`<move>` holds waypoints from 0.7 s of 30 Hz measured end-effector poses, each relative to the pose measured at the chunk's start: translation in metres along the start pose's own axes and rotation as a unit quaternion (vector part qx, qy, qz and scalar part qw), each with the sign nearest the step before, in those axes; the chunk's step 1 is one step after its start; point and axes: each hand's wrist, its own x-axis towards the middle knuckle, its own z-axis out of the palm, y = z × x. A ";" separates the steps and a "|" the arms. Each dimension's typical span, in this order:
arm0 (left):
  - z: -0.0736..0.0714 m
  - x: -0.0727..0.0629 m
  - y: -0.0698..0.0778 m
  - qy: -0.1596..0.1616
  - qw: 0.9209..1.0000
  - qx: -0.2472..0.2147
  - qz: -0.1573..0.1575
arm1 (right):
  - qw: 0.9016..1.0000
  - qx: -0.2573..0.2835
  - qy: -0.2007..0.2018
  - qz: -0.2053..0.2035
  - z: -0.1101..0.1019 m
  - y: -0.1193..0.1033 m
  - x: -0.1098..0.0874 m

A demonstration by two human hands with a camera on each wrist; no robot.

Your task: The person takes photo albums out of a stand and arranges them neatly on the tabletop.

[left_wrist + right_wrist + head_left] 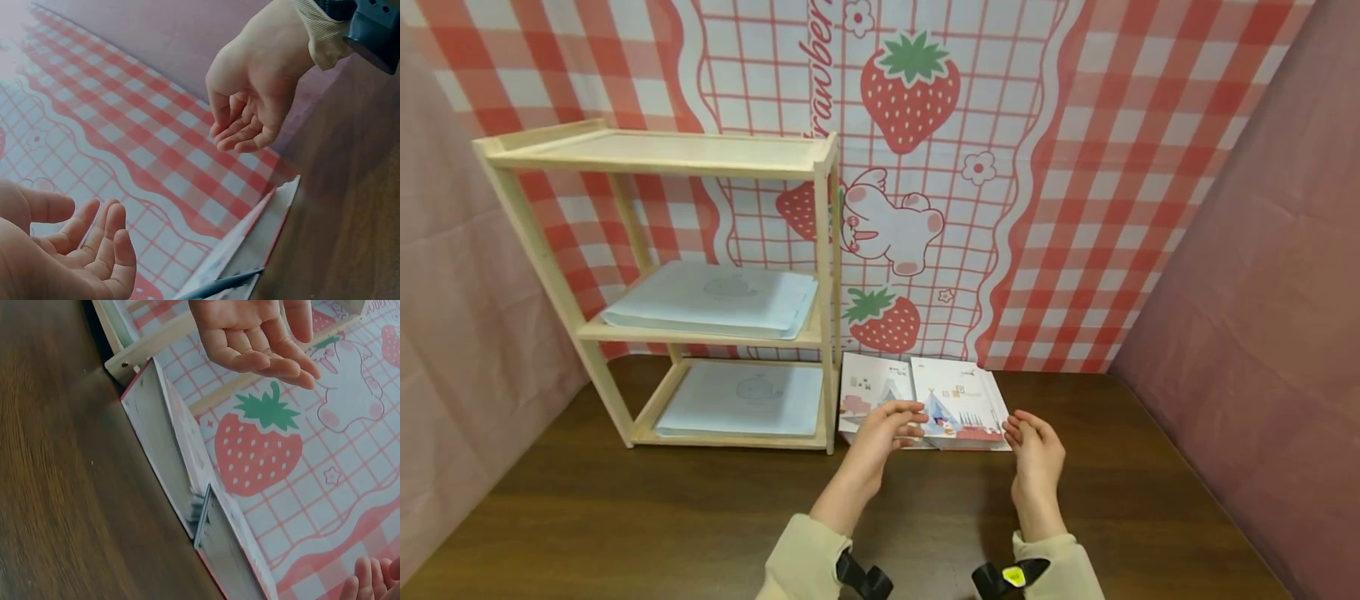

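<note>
Two thick picture-covered books (958,404) lie side by side on the table, white with a blue tent drawing; the right one overlaps the left. My left hand (880,437) hovers over their front part, fingers apart and relaxed, palm turned inward. By the front right corner is my right hand (1036,458), its fingers loosely bent, with nothing held. From the right wrist, the thick page edges (156,419) show, and a grey-blue strip (203,515) slants between the two blocks. In the left wrist view both hands appear above the books, palms empty.
A three-tier wooden shelf (831,250) stands just left of the books. Pale blue whale-print folders (715,296) lie on its middle tier, and a similar one (745,398) on the bottom. Behind rises a strawberry-print backdrop (1075,167); pink cloth (1240,333) borders the brown table (700,517).
</note>
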 end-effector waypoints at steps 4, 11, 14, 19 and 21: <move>-0.004 -0.002 0.007 0.003 1.000 0.006 0.011 | 1.000 0.027 -0.001 -0.008 0.004 -0.002 -0.002; -0.012 -0.007 0.017 0.008 0.999 0.013 0.035 | 0.999 0.048 -0.020 -0.007 0.009 -0.007 -0.008; -0.014 -0.008 0.020 0.012 0.999 0.017 0.040 | 0.998 0.054 -0.028 -0.009 0.010 -0.009 -0.011; -0.017 -0.010 0.025 0.031 0.998 0.016 0.051 | 0.997 0.053 -0.043 -0.032 0.012 -0.010 -0.013; -0.018 -0.010 0.027 0.040 0.997 0.018 0.056 | 0.994 0.071 -0.066 -0.048 0.010 -0.006 -0.011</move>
